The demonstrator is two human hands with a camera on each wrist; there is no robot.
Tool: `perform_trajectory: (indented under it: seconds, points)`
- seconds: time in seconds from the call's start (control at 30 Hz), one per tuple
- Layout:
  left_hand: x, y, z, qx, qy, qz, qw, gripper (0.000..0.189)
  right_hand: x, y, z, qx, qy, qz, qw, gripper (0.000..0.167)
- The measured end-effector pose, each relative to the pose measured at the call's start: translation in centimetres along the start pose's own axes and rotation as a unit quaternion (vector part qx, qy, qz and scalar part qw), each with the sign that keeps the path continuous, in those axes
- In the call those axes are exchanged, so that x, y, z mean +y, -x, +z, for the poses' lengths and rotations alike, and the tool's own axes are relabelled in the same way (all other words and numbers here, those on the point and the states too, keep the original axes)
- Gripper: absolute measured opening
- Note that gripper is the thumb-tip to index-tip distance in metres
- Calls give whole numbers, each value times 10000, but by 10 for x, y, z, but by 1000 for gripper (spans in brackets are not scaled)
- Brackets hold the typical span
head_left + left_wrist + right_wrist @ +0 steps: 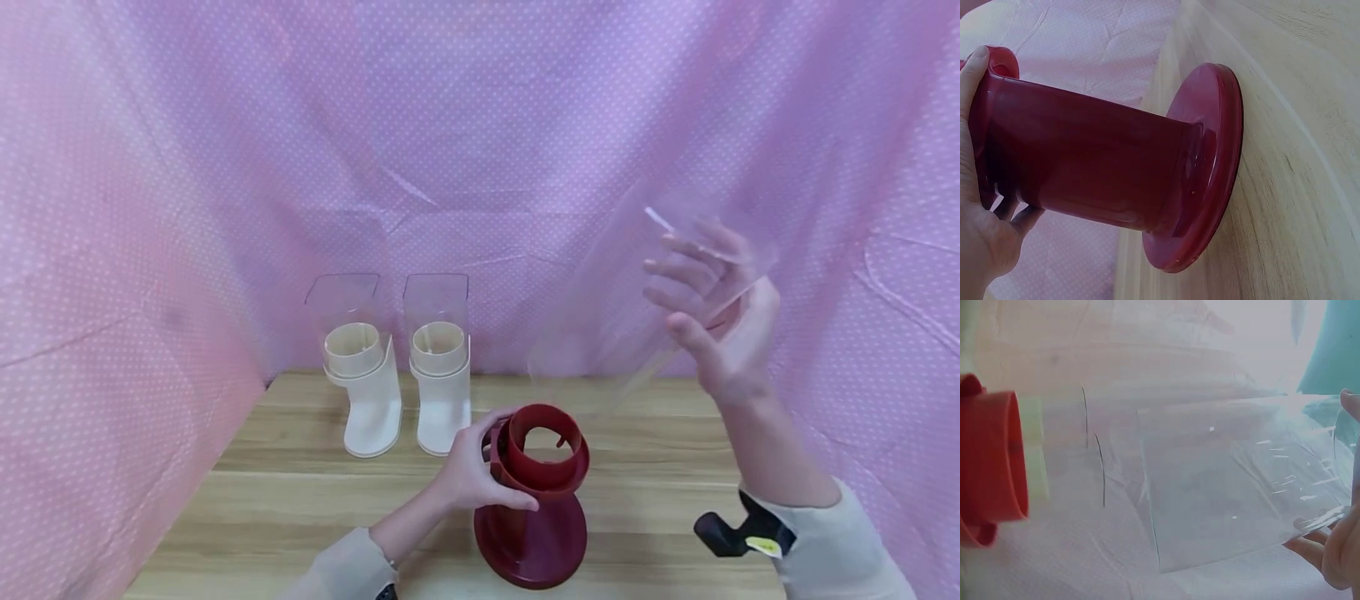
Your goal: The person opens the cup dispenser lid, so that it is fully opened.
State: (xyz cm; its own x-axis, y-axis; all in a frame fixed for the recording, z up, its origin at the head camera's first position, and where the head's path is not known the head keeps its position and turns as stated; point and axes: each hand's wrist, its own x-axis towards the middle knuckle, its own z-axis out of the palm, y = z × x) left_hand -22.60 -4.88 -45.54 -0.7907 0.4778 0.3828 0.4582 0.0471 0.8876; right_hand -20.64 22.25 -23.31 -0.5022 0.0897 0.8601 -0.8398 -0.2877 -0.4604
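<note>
My left hand (pixel 467 473) grips the collar at the top of a red dispenser stand (pixel 531 537), thumb on the near side. Its round foot rests on the table, as the left wrist view shows with the red column (pixel 1085 150) above it. Up at the right, my right hand (pixel 723 312) holds a clear plastic container (pixel 592 325) near its upper end. The container slants down toward the stand's open red ring (pixel 543 475). In the right wrist view, the clear container's (pixel 1204 494) wide rim faces the red ring (pixel 1013 456), with a gap between them.
Two cream dispenser stands (pixel 373 408) (pixel 442 408) stand side by side at the back left, each topped by a clear container (pixel 347 300) (pixel 437 296). Beneath everything lies a wood-grain table (pixel 285 500). A pink dotted curtain (pixel 465 125) hangs behind and at both sides.
</note>
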Motion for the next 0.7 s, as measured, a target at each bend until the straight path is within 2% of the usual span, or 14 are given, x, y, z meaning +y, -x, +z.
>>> perform_trajectory:
  seconds: [0.17, 0.37, 0.47, 0.53, 0.7]
  points:
    - [1, 2, 0, -49, 102, -18, 9999, 104, -6, -15, -11, 268, 480, 99, 9984, 75]
    - [0, 3, 1, -7, 128, -48, 9999, 103, 2, -20, -28, 289, 1241, 571, 9902, 77]
    - [0, 4, 2, 9, 132, -48, 9999, 104, 9, -20, -35, 507, 1674, 962, 9799, 80]
    - [1, 4, 2, 13, 125, -36, 9999, 104, 14, -18, -40, 640, 2037, 1202, 9695, 81]
    - [1, 4, 3, 8, 43, 14, 10000, 103, 32, -15, -53, 736, 2727, 1480, 9478, 84]
